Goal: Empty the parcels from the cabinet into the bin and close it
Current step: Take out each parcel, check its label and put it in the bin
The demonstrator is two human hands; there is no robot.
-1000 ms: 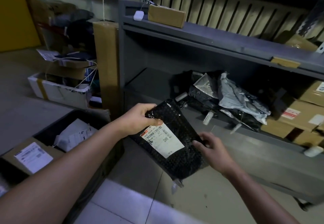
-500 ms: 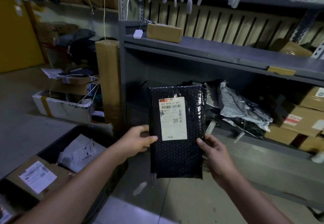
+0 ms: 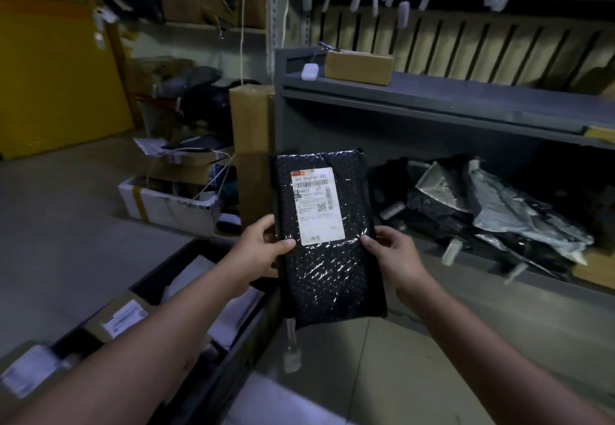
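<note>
the left hand (image 3: 263,248) and right hand (image 3: 396,254) each pinch a side edge of the black bubble-wrap parcel (image 3: 329,274), upright before the grey metal cabinet (image 3: 432,91), so it is probably best swung left and released low over the dark open bin (image 3: 159,271).

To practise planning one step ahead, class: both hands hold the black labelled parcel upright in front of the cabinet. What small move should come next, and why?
Probably swing the black parcel left and down toward the bin. The left hand and the right hand grip its sides, label facing the camera, and the bin sits open at lower left with parcels already inside.
</note>
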